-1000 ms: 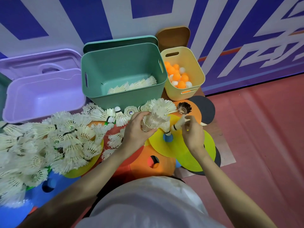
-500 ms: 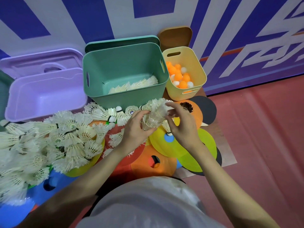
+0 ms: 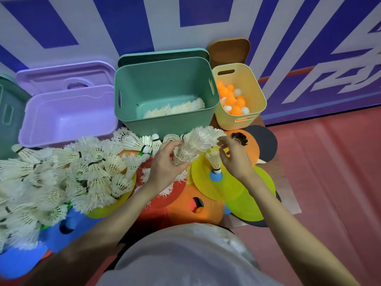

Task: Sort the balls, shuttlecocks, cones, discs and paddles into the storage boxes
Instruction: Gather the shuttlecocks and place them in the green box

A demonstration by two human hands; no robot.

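Observation:
My left hand [image 3: 167,162] grips a nested stack of white shuttlecocks [image 3: 198,141] just in front of the green box [image 3: 165,120], which has shuttlecocks on its floor. My right hand [image 3: 235,157] touches the stack's feathered end with its fingertips. One shuttlecock [image 3: 214,159] stands upright on a yellow disc [image 3: 204,180] below my right hand. A large pile of shuttlecocks [image 3: 61,178] covers the floor at the left. The yellow box [image 3: 243,118] holds orange and white balls [image 3: 233,100].
A purple box [image 3: 68,139] stands left of the green one, with lids leaning on the wall behind. Orange, blue, red and lime discs [image 3: 247,201] lie overlapped near my knees. Dark paddles [image 3: 266,141] and a dark-feathered shuttlecock [image 3: 239,138] lie right of the stack.
My right hand brought a shuttlecock from the right up to the stack in my left hand and now rests its fingers at the stack's feathered end. The stack stayed in place.

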